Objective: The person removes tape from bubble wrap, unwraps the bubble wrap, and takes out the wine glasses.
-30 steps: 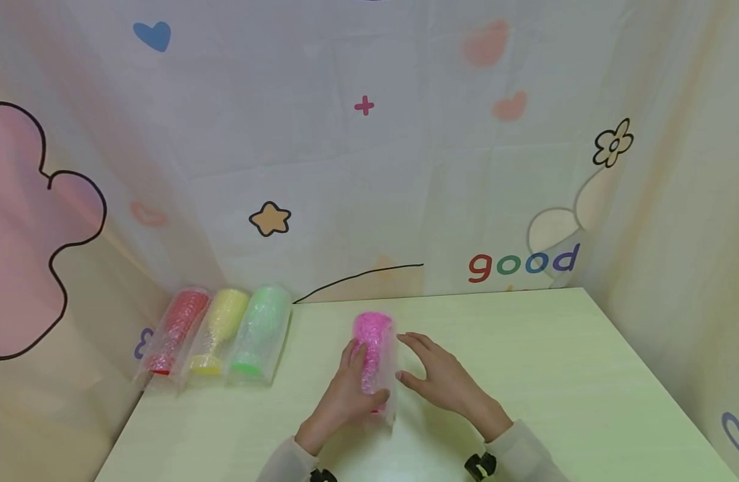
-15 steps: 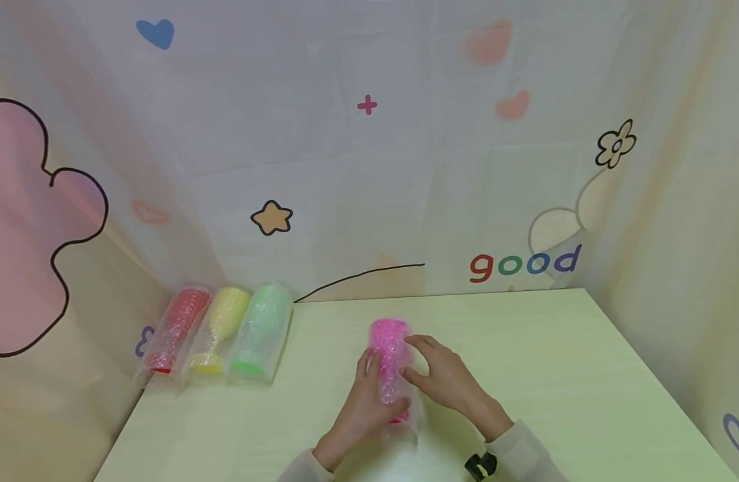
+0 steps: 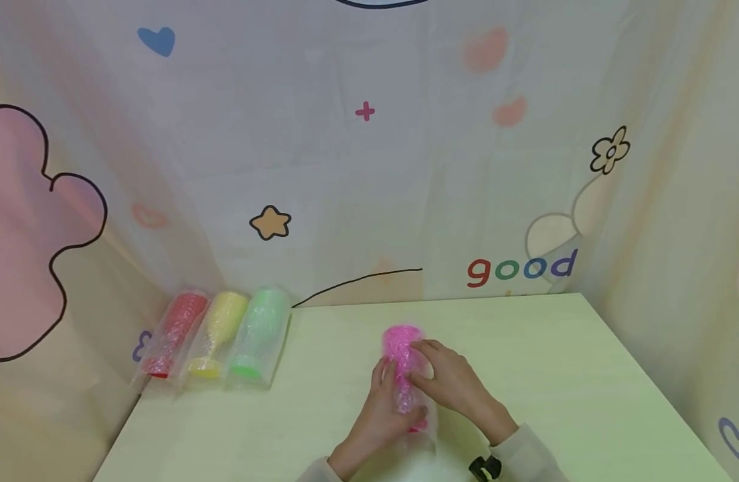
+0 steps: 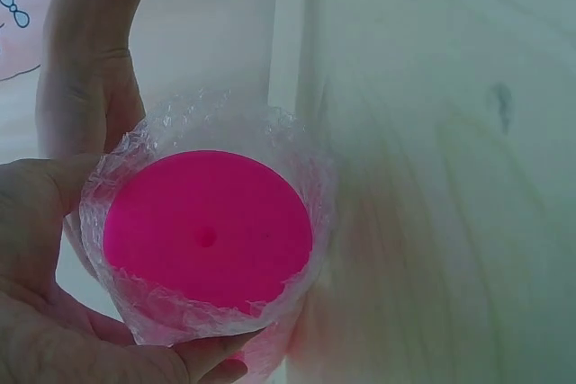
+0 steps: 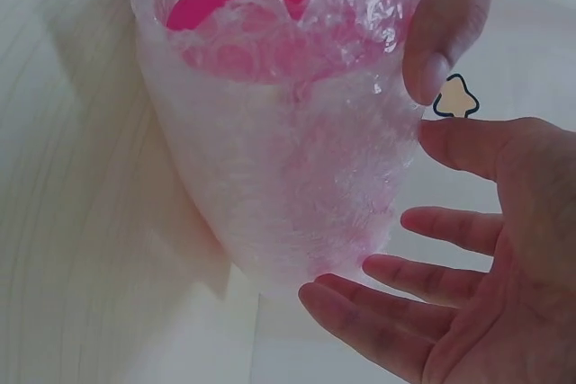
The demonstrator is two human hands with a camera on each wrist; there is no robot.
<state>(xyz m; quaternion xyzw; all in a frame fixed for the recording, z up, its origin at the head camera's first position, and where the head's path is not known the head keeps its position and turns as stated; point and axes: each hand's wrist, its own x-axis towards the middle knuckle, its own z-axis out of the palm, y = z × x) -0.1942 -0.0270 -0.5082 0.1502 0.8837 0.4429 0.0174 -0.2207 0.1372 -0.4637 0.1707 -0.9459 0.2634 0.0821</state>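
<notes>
A bubble-wrapped pink goblet-like cup lies on the table in front of me, its top end toward the back wall. My left hand grips it near the lower end, thumb on one side and fingers on the other. The left wrist view shows its round flat pink end through the open mouth of the wrap. My right hand lies along the cup's right side. In the right wrist view its extended fingers touch or nearly touch the wrap.
At the table's back left, three similar wrapped items lie side by side: a red one, a yellow goblet and a green one. A printed cloth backdrop stands behind the pale table.
My left hand has moved the pink cup to the right and slightly toward me. The right hand has stayed nearly in place, and the cup is now against or close to its fingers.
</notes>
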